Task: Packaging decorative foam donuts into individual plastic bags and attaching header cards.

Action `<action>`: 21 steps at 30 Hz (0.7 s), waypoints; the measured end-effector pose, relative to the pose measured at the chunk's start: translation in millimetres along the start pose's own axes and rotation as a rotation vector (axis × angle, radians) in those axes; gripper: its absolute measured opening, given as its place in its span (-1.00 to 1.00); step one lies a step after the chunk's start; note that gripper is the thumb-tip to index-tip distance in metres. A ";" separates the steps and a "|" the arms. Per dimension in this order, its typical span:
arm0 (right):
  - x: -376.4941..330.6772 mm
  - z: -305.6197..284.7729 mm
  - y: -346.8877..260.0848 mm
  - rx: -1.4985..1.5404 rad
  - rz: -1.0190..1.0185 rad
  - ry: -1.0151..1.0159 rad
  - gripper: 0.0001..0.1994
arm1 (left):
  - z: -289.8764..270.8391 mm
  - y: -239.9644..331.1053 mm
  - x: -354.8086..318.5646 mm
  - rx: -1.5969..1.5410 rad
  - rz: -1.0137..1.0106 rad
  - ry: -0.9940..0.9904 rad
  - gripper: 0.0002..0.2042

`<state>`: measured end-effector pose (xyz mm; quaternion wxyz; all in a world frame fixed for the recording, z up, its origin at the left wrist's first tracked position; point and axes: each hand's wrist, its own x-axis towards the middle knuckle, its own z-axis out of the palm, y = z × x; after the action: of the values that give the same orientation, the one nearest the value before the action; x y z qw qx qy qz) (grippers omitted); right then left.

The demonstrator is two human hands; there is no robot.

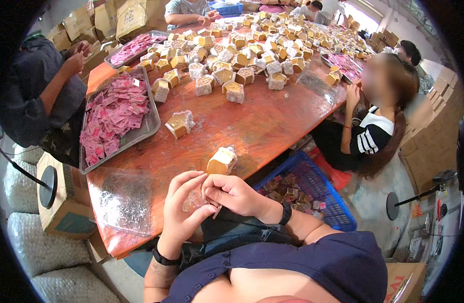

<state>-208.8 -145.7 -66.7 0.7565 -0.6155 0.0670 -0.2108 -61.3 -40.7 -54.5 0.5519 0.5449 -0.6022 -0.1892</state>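
Observation:
My left hand (182,203), at the table's near edge, holds a small clear, shiny piece (193,201) between thumb and fingers; its exact kind does not show. My right hand (237,194) is closed in a pinch against it, and a thin pinkish edge (217,212) shows below the fingers. Just past my fingertips, a gold many-sided box with a white, fluffy-looking side (222,161) rests on the table. A similar gold box (180,124) lies farther off to the left.
Many gold and white boxes (234,93) cover the far half of the wooden table (232,123). A metal tray (153,118) holds pink packets at left. A clear sheet (123,202) lies at the near left corner. A blue basket (338,206) stands below right. Co-workers sit around.

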 end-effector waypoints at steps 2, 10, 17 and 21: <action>-0.1 1.0 -4.4 -0.005 -0.021 -0.009 -0.87 | 3.6 -6.9 -2.4 -0.151 -0.039 0.029 -0.51; -2.2 0.0 0.3 0.046 0.067 0.023 -0.85 | 14.0 -16.5 -4.7 -0.787 -0.241 0.108 -0.86; -2.0 -6.4 4.7 0.150 0.097 -0.056 -0.85 | 4.8 -13.9 1.0 -0.758 -0.252 0.052 -0.89; -2.9 -12.4 6.5 0.278 0.169 0.016 -0.85 | 2.5 -17.0 4.5 -0.677 -0.251 -0.020 -0.89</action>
<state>-214.4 -154.7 -76.3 0.8487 -0.4955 0.0950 -0.1584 -55.0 -51.2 -67.3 0.6677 0.3992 -0.4392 -0.4493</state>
